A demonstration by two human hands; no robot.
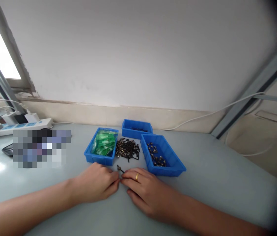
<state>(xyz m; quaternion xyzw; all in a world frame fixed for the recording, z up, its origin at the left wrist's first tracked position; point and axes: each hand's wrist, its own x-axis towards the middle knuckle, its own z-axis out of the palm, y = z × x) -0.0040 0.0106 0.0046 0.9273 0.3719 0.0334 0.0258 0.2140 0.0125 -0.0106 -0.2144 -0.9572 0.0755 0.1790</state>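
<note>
Near the middle of the table, my right hand [145, 190], with a gold ring on one finger, pinches a small dark bolt-like piece [119, 168]. The piece has a thin shank and a wider metallic end that points up and left. Close beside it, my left hand [99, 182] is curled closed, its fingertips near those of the right hand. Whatever the left fingers hold, if anything, is hidden. Just beyond both hands lies a loose pile of similar dark and brass-coloured pieces [128, 149].
A blue bin [100, 159] with green-and-clear plastic packets stands left of the pile. The right blue bin [169, 170] holds small metal parts; the back blue bin [135, 133] holds dark pieces. A power strip [45, 123] and a pixelated patch are at left.
</note>
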